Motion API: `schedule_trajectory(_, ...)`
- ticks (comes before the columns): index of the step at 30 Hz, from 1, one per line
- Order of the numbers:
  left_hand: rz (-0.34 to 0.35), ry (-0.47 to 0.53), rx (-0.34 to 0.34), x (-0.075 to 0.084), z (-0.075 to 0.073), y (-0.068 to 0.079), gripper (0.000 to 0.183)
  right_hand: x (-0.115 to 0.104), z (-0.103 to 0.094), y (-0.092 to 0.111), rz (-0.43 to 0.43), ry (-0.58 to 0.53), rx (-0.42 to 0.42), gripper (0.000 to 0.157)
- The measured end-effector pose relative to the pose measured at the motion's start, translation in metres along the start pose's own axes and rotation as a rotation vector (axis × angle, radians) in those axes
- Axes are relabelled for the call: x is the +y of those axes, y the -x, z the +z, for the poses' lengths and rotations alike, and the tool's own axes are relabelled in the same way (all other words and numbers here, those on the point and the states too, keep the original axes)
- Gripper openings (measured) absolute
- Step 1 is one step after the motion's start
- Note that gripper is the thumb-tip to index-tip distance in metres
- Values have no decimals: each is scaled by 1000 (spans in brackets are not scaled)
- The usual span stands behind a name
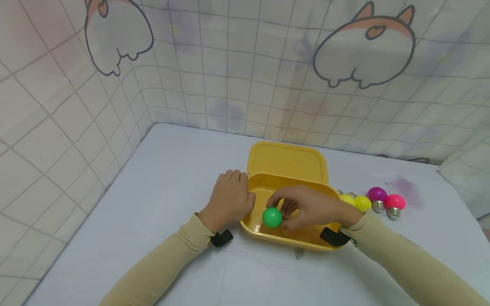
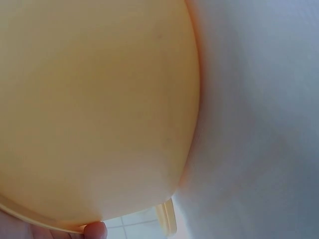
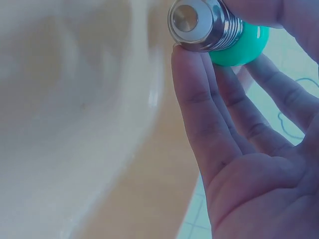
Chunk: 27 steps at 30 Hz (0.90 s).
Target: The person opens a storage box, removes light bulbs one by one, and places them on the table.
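Note:
A yellow plastic box [image 1: 264, 233] stands on the table with its lid [image 1: 287, 159] folded back behind it. My left hand [image 1: 231, 197] grips the box's left rim, and in the left wrist view its fingertips [image 2: 94, 230] show at that rim beside the box's outer wall [image 2: 99, 124]. Over the box's inside, my right hand [image 1: 311, 206] pinches a green light bulb [image 1: 272, 217] between thumb and fingers. In the right wrist view the bulb's silver screw base [image 3: 199, 22] points toward the camera. Whether the bulb touches the box floor I cannot tell.
To the right of the box lie yellow bulbs [image 1: 362, 203], a purple bulb [image 1: 377, 194] and a pink bulb [image 1: 394, 202], some partly hidden by the right arm. A white cloth [image 1: 183, 170] covers the table. Behind hangs a checked curtain [image 1: 237, 76] with cartoon animals.

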<state>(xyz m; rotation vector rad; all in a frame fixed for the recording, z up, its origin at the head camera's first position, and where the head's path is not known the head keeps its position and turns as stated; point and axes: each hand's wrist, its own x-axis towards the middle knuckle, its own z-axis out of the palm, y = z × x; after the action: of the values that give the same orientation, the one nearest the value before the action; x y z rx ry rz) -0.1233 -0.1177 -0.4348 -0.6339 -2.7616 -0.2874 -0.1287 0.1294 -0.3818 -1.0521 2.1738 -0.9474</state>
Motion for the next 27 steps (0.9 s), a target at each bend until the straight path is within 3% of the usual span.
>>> schedule_trajectory(19,-6,12,-8,-2,-1,0,18,-8,-13,32,-2,-51,92,45)
schedule_trajectory(27,16,7,32,-1,1,-1,17,-3,-15,46,-20,-74,138,44)
